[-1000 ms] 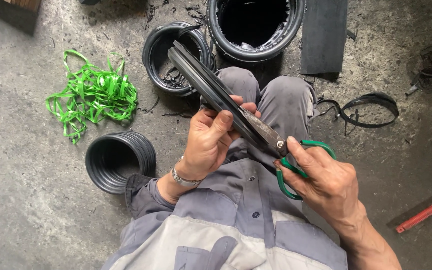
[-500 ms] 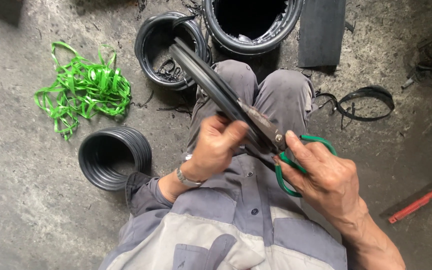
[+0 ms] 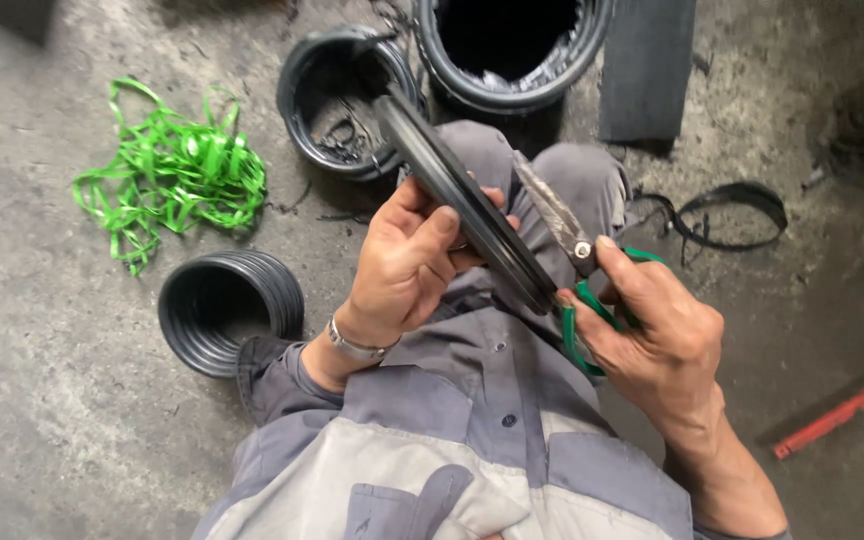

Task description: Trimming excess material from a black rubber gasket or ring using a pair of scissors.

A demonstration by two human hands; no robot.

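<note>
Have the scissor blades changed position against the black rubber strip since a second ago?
Yes. The scissors in the right hand have opened: the upper blade now stands clear of the black rubber strip held by the left hand, where earlier it lay along it.

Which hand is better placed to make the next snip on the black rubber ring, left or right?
Right. The right hand already has its fingers through the green handles of the scissors, blades open beside the rubber ring. The left hand is wrapped around the ring, steadying it.
</note>
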